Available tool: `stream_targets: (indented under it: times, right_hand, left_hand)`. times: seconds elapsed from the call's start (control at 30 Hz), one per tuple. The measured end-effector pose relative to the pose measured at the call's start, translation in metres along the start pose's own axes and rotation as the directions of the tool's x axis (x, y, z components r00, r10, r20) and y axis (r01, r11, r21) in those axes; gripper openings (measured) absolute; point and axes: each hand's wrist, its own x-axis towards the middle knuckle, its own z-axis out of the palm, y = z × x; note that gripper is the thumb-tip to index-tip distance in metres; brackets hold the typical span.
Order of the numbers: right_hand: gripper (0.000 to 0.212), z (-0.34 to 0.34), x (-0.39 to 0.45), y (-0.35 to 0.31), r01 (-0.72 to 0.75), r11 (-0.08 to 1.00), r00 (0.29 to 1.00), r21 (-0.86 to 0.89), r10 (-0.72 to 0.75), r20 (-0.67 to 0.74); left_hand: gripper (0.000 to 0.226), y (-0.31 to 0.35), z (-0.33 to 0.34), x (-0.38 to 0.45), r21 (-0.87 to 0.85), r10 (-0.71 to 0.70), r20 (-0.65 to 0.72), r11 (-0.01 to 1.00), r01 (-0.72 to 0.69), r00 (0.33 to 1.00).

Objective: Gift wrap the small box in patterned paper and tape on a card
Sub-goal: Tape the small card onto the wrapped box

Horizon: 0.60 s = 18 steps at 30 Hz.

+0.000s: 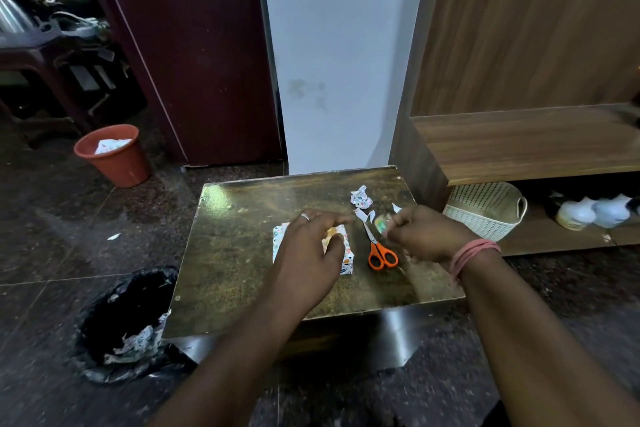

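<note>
The small box (pixel 347 258), wrapped in white paper with coloured prints, lies on the low brown table (pixel 242 253). My left hand (pixel 311 243) covers most of it, fingers reaching over its top where a yellowish card or scrap (pixel 331 233) shows. My right hand (pixel 422 232) hovers to the right with fingers curled, pinching a small roll of tape (pixel 380 225), which is blurred. Orange-handled scissors (pixel 379 251) lie on the table between my two hands.
Crumpled paper scraps (pixel 361 198) and small offcuts (pixel 363 215) lie behind the scissors. A black-lined bin (pixel 128 322) stands left of the table, an orange bucket (pixel 112 156) farther back. A white basket (pixel 485 210) sits under the wooden shelf (pixel 519 146) at right.
</note>
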Motion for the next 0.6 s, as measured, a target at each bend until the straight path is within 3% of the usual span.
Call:
stream_targets:
  times: [0.13, 0.27, 0.33, 0.53, 0.6]
  right_hand:
    - [0.004, 0.011, -0.004, -0.011, 0.186, 0.885, 0.961, 0.427, -0.255, 0.11]
    - [0.01, 0.021, -0.008, -0.028, 0.268, 0.757, 0.893, 0.597, -0.428, 0.142]
    - [0.012, 0.022, -0.006, -0.029, 0.27, 0.747, 0.883, 0.607, -0.443, 0.152]
    - [0.023, 0.018, -0.002, -0.033, 0.269, 0.561, 0.908, 0.783, -0.419, -0.012]
    - [0.019, 0.019, -0.002, -0.035, 0.263, 0.555, 0.916, 0.789, -0.401, -0.023]
  left_hand:
    - [0.037, 0.01, -0.006, 0.005, -0.41, -0.169, 0.133, 0.888, 0.21, 0.976]
    - [0.04, 0.007, -0.008, 0.008, -0.704, -0.185, 0.16, 0.668, 0.243, 0.97]
    - [0.037, 0.004, -0.011, 0.01, -0.74, -0.213, 0.128, 0.63, 0.236, 0.969]
    - [0.039, -0.006, -0.018, 0.016, -0.688, -0.202, 0.108, 0.692, 0.22, 0.973]
    - [0.044, -0.004, -0.02, 0.016, -0.658, -0.172, 0.115, 0.725, 0.204, 0.978]
